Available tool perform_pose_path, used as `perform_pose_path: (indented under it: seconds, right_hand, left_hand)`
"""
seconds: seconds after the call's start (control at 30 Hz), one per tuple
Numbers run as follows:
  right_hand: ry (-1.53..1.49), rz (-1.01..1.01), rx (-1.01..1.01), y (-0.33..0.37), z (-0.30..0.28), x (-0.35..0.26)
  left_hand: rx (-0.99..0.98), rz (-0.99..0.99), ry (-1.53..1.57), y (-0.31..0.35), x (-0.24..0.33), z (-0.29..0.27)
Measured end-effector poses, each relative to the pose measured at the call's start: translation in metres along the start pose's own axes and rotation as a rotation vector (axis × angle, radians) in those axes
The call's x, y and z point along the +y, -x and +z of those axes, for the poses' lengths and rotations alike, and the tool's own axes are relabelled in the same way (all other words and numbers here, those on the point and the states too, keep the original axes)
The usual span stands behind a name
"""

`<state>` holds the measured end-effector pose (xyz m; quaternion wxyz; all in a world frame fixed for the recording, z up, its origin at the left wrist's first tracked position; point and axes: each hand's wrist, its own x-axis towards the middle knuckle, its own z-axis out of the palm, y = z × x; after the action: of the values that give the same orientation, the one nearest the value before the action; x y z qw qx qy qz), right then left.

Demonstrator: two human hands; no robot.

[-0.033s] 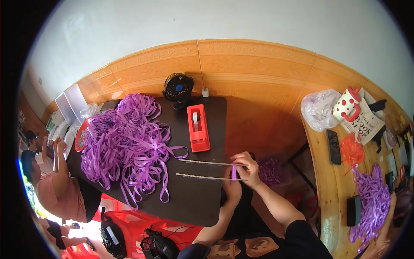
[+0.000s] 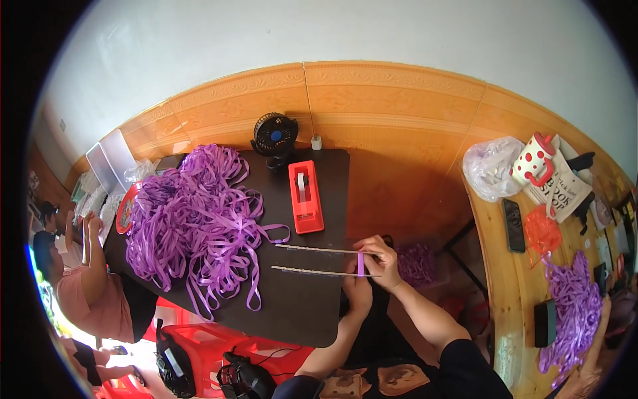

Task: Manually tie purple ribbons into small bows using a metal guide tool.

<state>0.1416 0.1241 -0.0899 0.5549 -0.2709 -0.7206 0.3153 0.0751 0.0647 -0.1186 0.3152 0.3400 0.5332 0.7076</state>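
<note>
Two thin, twisted metal rods (image 2: 312,270) reach out side by side over the dark table's right edge. A band of purple ribbon (image 2: 361,264) spans them close to my hands. My right hand (image 2: 384,264) is closed at the rods' near ends, its thumb and fingers pinching beside the band. Below it, my left hand (image 2: 358,294) is closed against the lower rod, its fingertips partly hidden. A big tangled heap of purple ribbon (image 2: 193,226) covers the table's left part, and one loop of it reaches the upper rod's far tip.
On the dark table (image 2: 292,306) stand a red tape dispenser (image 2: 306,199) and a black fan (image 2: 275,136). To the right, a wooden table (image 2: 495,266) bears a phone (image 2: 513,226), bags and more ribbon (image 2: 570,312). Another person (image 2: 96,292) sits at the left.
</note>
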Motion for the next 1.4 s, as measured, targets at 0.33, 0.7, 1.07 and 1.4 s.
perform_pose_path:
  seconds: [0.33,0.7,1.07,1.4]
  right_hand:
    - [-0.283,0.472,-0.041,0.044,0.004,-0.059]
    - [-0.408,0.726,-0.147,0.086,0.009,-0.086]
    - [-0.393,0.667,-0.119,0.092,0.016,-0.099]
    - [-0.306,0.675,-0.113,0.094,0.009,-0.104]
  left_hand:
    - [-0.191,-0.399,0.117,0.078,0.028,-0.056]
    - [-0.412,-0.673,0.155,0.09,0.063,-0.113]
    - [-0.466,-0.56,0.016,0.095,0.071,-0.124]
    - [-0.481,-0.775,0.137,0.087,0.071,-0.13]
